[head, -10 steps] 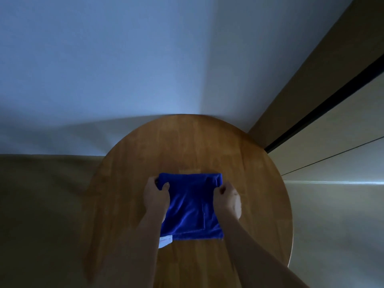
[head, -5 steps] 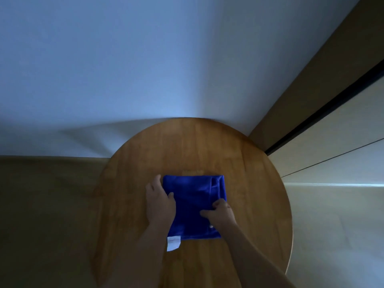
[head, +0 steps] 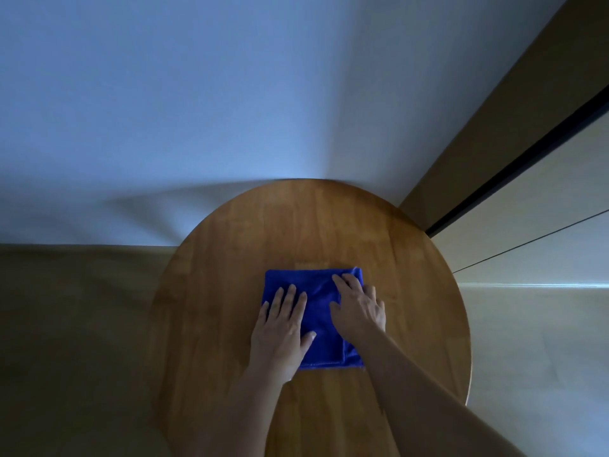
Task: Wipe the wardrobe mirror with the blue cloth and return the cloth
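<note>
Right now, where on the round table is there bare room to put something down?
Bare wood lies between the blue cloth and the round table far rim, and on both side strips. The middle is crowded: the left hand and right hand press flat on the cloth.

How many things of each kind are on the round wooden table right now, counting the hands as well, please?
Blue cloth, folded, lying flat on the table: 1
Hands pressing flat on the cloth, left hand and right hand: 2
Total: 3
</note>
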The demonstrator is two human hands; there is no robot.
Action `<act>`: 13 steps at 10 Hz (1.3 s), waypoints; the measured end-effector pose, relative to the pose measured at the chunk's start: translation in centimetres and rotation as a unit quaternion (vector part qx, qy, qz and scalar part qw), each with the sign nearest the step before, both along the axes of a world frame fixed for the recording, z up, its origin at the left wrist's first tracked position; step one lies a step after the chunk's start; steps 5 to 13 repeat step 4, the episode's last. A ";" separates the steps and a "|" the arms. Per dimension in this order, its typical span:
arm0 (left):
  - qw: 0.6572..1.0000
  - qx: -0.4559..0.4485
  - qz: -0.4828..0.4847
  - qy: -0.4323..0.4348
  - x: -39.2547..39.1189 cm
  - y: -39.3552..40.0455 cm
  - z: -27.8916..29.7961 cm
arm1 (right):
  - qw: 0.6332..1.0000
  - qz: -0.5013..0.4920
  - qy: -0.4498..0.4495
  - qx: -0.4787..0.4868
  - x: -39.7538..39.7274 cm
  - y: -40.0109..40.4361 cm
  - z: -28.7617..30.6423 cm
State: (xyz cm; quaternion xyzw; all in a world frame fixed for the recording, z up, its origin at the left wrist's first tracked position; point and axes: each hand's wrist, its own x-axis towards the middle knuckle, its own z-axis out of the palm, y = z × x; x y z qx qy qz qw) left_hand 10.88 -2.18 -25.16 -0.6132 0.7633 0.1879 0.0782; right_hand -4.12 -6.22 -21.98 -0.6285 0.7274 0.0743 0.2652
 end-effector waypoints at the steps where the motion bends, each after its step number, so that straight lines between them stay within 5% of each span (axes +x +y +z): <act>1: 0.999 0.004 0.027 0.032 0.7 -0.6 1.1 | 1.000 0.017 -0.002 0.004 -0.3 1.0 0.5; 4: 0.995 0.024 0.085 0.037 1.9 -1.1 5.4 | 0.999 0.020 -0.023 -0.037 -2.8 2.2 5.5; 13: 0.995 0.024 0.085 0.037 1.9 -1.1 5.4 | 0.999 0.020 -0.023 -0.037 -2.8 2.2 5.5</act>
